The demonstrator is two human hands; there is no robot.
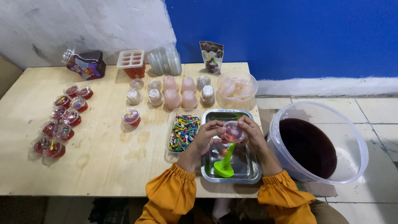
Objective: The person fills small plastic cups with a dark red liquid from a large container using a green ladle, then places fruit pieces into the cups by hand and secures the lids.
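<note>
Item held: small clear plastic cup (233,132) with a domed lid and red content, raised just above the steel tray (250,176). Both hands closed on it: left hand (206,137) gripping from the left, right hand (251,133) from the right, fingertips on the lid rim. Orange sleeves (171,195) at both wrists.

Directly beneath: rectangular steel tray at the near edge of the wooden worktop (99,157), holding a green ladle (225,165) that lies with its bowl toward the person.

Just left of the tray: clear rectangular box of coloured small spoons (183,132), close beside the left hand.

Behind the tray: clear round bowl of pale empty cups (237,89); two rows of small cups, some pinkish (179,92), some whitish (154,96); a dark stand-up pouch (211,56) against the blue wall; a stack of clear lids (166,61); a red ice-lolly mould (132,63); a dark jar lying on its side (85,64).

Centre of worktop: one filled, lidded red cup (132,117) standing alone.

Left end: a cluster of filled red lidded cups (62,120) in a rough double row, well apart from the hands.

Right, on the tiled floor (377,120): large clear bucket (319,143) of dark red liquid, its rim near the right forearm.
</note>
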